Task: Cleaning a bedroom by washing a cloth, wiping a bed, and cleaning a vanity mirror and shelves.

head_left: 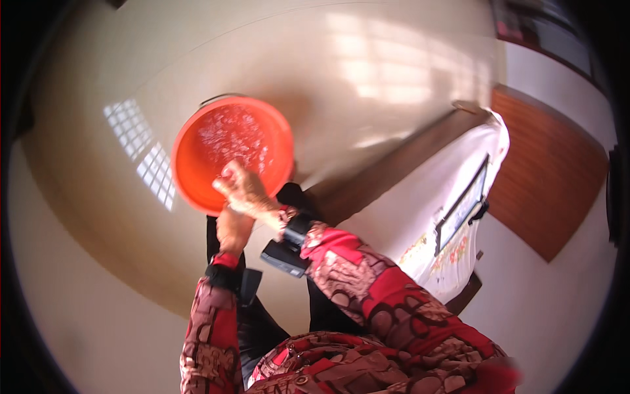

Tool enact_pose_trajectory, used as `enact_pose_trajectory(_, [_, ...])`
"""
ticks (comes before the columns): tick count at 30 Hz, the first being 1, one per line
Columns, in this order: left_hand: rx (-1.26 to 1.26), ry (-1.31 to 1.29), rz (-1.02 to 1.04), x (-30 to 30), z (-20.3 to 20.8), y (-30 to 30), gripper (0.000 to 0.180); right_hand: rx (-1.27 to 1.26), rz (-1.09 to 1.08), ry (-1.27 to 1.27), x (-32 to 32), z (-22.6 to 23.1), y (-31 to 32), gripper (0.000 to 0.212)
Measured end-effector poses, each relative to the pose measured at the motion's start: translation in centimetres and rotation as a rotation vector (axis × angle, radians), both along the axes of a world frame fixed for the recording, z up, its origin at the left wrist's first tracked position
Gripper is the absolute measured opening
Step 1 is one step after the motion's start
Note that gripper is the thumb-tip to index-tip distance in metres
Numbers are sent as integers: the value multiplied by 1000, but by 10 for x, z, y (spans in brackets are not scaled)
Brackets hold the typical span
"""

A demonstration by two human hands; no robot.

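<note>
Orange bucket (190, 164) w/ water (235, 134) stood on floor (295, 39), mostly fwd of R hand (245, 192), which was over near rim, fingers curled; L hand (235, 230) just behind, partly hidden; couldn't tell if either pinched anything

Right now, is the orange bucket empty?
No, rippling clear liquid glints inside the orange bucket, beyond the right hand at its near side.
</note>
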State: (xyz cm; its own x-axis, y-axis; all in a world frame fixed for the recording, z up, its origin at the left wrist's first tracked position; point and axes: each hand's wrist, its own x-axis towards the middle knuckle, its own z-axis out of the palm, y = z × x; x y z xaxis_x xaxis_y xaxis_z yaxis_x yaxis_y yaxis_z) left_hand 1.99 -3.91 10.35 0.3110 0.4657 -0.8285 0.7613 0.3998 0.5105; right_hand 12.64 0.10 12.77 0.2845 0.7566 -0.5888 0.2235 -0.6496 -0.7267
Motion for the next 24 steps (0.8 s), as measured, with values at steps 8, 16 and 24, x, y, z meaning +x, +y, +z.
enact_pose_trajectory(8, [-742, -647, 787, -25, 138, 90, 72, -133, -84, 351, 19, 60, 16, 34])
enact_pose_trajectory(16, [-311, -346, 771, 27, 198, 82, 49, 197, 77, 396, 84, 148, 32, 25])
enact_pose_trajectory(24, [382, -150, 261, 154, 257, 65, 28, 234, -302, 271, 187, 194, -12, 71])
